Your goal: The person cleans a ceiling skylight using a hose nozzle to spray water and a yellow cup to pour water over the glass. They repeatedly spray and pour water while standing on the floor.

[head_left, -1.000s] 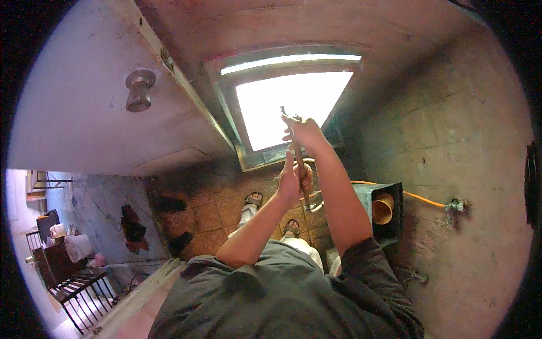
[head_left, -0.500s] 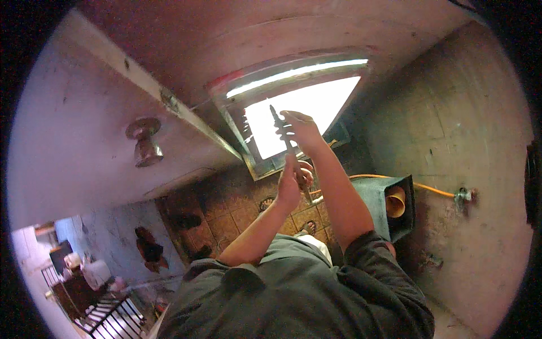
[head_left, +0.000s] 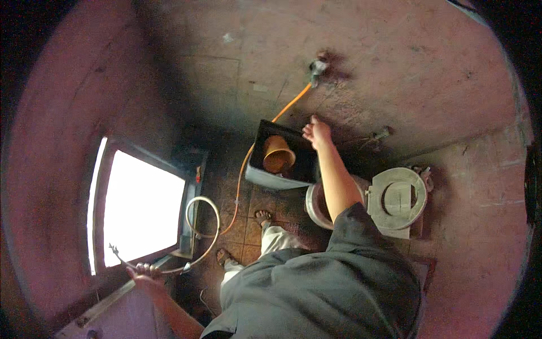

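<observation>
A flexible metal hose (head_left: 203,226) is gripped near one end by the left hand (head_left: 145,275), whose fingers are closed around it down by the bright window (head_left: 141,209); a thin fitting sticks out past the fist, and the rest of the hose loops up and back toward the window frame, its far end hanging free. The right hand (head_left: 317,133) is stretched out to the wall above a dark water tub (head_left: 282,161), fingers loosely curled and nothing seen in them; whether the wall is touched cannot be told. An orange scoop (head_left: 278,153) lies in the tub, an orange pipe (head_left: 271,127) runs from the wall tap (head_left: 317,66) to the floor, and a toilet (head_left: 395,198) stands alongside. The hose is judged to be in hand but joined to nothing yet, so the fitting work seems mostly left
</observation>
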`<state>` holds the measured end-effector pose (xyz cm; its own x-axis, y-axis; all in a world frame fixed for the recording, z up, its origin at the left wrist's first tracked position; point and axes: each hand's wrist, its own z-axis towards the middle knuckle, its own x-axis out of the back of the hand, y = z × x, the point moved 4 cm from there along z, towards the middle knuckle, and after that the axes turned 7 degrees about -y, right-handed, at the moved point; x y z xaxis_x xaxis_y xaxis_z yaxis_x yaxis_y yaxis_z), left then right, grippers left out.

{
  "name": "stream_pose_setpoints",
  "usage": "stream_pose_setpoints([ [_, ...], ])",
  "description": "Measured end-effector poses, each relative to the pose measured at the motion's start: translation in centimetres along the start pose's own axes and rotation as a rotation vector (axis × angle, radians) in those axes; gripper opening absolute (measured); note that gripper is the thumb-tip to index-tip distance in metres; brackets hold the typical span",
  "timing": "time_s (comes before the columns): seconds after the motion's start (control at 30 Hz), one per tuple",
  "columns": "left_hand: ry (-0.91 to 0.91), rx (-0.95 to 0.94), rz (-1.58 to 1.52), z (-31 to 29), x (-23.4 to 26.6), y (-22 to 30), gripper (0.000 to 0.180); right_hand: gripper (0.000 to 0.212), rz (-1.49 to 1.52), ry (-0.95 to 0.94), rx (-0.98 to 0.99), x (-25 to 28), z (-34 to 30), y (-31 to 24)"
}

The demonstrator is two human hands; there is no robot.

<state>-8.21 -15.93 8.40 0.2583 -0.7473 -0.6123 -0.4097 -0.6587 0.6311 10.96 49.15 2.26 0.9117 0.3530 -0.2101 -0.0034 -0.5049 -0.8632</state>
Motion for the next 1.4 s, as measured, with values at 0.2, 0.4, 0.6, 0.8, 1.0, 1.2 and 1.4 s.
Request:
stream_pose_setpoints([
  [0.2, -0.089, -0.067, 0.206, -1.5, -4.8, -1.4, 0.047, 0.046, -0.218, 0.158, -0.072, 2.7, 7.0, -12.1],
  [0.4, 0.241, -0.124, 0.253, -1.9, -4.5, -2.0, 0.047, 0.037, -0.172, -0.022, -0.124, 3.1, 13.7, -14.0],
  [0.6, 0.361, -0.144, 0.198, -4.0, -7.2, -2.8, 0.045, 0.021, 0.088, -0.416, 0.153, 4.1, 14.9, -13.6],
  [0.8, 0.056, -0.087, -0.225, -3.4, -2.1, -3.8, 0.038, 0.051, 0.268, -0.125, 0.116, 3.8, 11.2, -9.0],
  [1.0, 0.257, -0.041, 0.025, -4.3, -1.4, -3.8, 0.046, 0.034, -0.112, -0.236, -0.047, -7.9, -1.0, 5.1],
  [1.2, 0.306, -0.086, 0.128, -5.0, -1.9, -4.5, 0.044, 0.052, -0.321, -1.382, -0.285, -32.8, -23.5, 16.3],
  [1.4, 0.261, -0.174, 0.146, -4.0, -1.5, -4.1, 0.045, 0.063, -0.512, -1.515, -0.576, -44.4, -39.8, 20.9],
])
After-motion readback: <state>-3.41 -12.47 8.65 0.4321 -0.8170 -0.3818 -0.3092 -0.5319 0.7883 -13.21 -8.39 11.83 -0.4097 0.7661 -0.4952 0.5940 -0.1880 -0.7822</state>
